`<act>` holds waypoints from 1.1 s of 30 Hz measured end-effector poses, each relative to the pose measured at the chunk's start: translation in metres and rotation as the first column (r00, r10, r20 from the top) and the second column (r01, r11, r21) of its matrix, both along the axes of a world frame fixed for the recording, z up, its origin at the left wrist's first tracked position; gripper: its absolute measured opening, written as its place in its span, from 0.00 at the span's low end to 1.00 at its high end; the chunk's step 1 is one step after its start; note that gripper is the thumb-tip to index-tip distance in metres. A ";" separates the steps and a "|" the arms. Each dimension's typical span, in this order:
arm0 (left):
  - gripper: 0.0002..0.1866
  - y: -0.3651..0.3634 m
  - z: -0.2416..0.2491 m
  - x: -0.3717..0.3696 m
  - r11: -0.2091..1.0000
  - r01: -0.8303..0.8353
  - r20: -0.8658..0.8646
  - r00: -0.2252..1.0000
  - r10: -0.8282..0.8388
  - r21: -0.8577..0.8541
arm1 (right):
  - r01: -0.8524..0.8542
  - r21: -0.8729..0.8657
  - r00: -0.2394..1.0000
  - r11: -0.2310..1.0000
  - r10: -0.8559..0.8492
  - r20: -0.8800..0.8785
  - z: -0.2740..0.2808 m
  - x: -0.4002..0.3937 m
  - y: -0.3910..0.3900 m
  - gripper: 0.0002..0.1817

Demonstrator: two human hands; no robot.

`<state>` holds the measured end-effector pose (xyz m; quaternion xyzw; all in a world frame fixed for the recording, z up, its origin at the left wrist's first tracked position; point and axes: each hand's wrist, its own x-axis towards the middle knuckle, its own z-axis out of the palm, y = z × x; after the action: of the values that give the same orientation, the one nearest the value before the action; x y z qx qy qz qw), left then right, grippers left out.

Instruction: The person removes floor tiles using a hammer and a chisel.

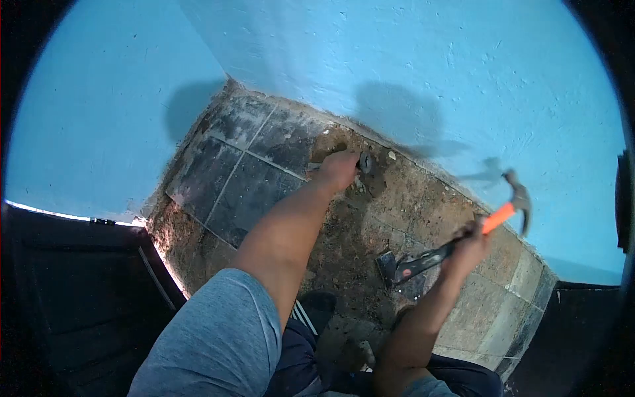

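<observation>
**Hammer raised, chisel set**

Our right hand (pixel 467 243) grips the hammer (pixel 509 210) low on its orange handle, right of frame; head-heavy, rigid. Our left hand (pixel 338 169) closes around what seems a stiff steel chisel (pixel 365 162), centre, on the floor (pixel 370 218).

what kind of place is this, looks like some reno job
Probably a room corner under renovation. Blue painted walls meet a floor where dark tiles remain beside bare, rough mortar. The left hand holds a chisel to the floor; the right hand raises a hammer.
</observation>
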<state>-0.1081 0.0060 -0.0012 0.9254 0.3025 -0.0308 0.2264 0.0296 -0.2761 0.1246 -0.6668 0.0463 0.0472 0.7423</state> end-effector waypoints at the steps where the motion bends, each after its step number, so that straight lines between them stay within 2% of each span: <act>1: 0.14 0.002 0.001 0.001 1.000 -0.006 0.003 1.000 0.006 -0.004 | 0.065 0.059 0.997 0.996 -0.067 0.032 0.018 0.003 -0.001 0.10; 3: 0.13 0.004 0.005 0.002 1.000 -0.023 0.008 1.000 0.023 -0.012 | 0.129 0.139 0.982 0.982 -0.145 0.119 0.029 0.010 -0.003 0.13; 6: 0.12 0.001 0.010 0.001 0.999 -0.019 0.061 0.998 0.021 -0.034 | 0.177 0.157 0.963 0.972 -0.204 0.176 0.006 -0.007 0.021 0.14; 7: 0.12 0.002 0.010 0.002 0.999 -0.020 0.040 0.999 0.022 -0.042 | 0.172 0.066 0.969 0.983 -0.181 0.166 -0.016 -0.017 0.034 0.15; 8: 0.12 0.001 0.009 0.003 0.999 -0.018 0.019 1.000 0.019 -0.051 | 0.090 -0.026 0.980 0.996 -0.084 0.179 -0.067 -0.023 0.040 0.13; 9: 0.12 0.000 0.007 0.004 0.998 -0.014 0.000 1.000 0.014 -0.061 | 0.117 -0.431 0.930 0.895 0.053 0.362 -0.097 -0.052 0.057 0.12; 10: 0.14 -0.001 0.006 0.006 0.999 -0.014 0.023 1.000 0.016 -0.052 | -0.298 -0.596 0.939 0.745 0.340 -0.045 -0.152 -0.061 0.060 0.11; 12: 0.18 -0.001 0.004 0.008 0.999 -0.025 0.073 0.997 0.027 -0.030 | -0.428 -0.568 0.846 0.703 0.532 0.021 -0.136 -0.086 0.082 0.10; 13: 0.18 0.002 0.001 0.009 0.999 -0.024 0.068 0.997 0.025 -0.024 | -0.503 -0.413 0.859 0.760 0.491 -0.143 -0.129 -0.080 0.080 0.10; 15: 0.18 0.002 -0.010 0.007 0.999 -0.022 0.045 0.999 0.023 -0.029 | -0.534 -0.072 0.758 0.842 0.440 -0.482 -0.124 -0.068 0.060 0.09; 18: 0.15 -0.019 0.007 0.004 0.998 -0.023 -0.056 0.998 0.020 -0.055 | -0.539 -0.105 0.761 0.836 0.431 -0.485 -0.150 -0.058 0.034 0.10; 19: 0.15 -0.024 0.004 0.004 0.999 0.012 -0.034 0.999 -0.014 -0.048 | -0.506 -0.030 0.743 0.862 0.418 -0.522 -0.150 -0.057 0.026 0.10; 21: 0.14 -0.037 -0.008 -0.001 0.996 0.075 -0.002 0.997 -0.075 -0.043 | -0.500 -0.062 0.757 0.864 0.401 -0.516 -0.150 -0.060 0.017 0.11; 24: 0.13 -0.045 -0.010 0.004 0.997 0.057 -0.021 0.998 -0.058 -0.049 | -0.491 -0.085 0.745 0.867 0.368 -0.557 -0.161 -0.058 0.005 0.11; 27: 0.17 -0.030 -0.006 0.011 0.990 0.000 -0.148 0.989 -0.022 -0.145 | -0.503 -0.083 0.736 0.860 0.376 -0.562 -0.155 -0.054 0.004 0.12; 30: 0.15 -0.014 -0.002 0.012 0.991 -0.104 0.000 0.995 0.104 -0.080 | -0.515 -0.108 0.763 0.850 0.397 -0.511 -0.143 -0.042 0.007 0.14; 32: 0.14 0.002 0.002 0.017 0.983 -0.155 -0.035 0.988 0.152 -0.100 | -0.490 -0.091 0.780 0.867 0.390 -0.490 -0.130 -0.030 0.008 0.15; 33: 0.13 0.011 0.003 0.021 0.978 -0.175 -0.055 0.984 0.169 -0.111 | -0.487 -0.075 0.775 0.870 0.391 -0.497 -0.103 -0.028 0.011 0.16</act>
<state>-0.0868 0.0166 0.0018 0.8802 0.3842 -0.0496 0.2742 0.0020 -0.2648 0.0213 -0.6985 0.0701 0.3738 0.6062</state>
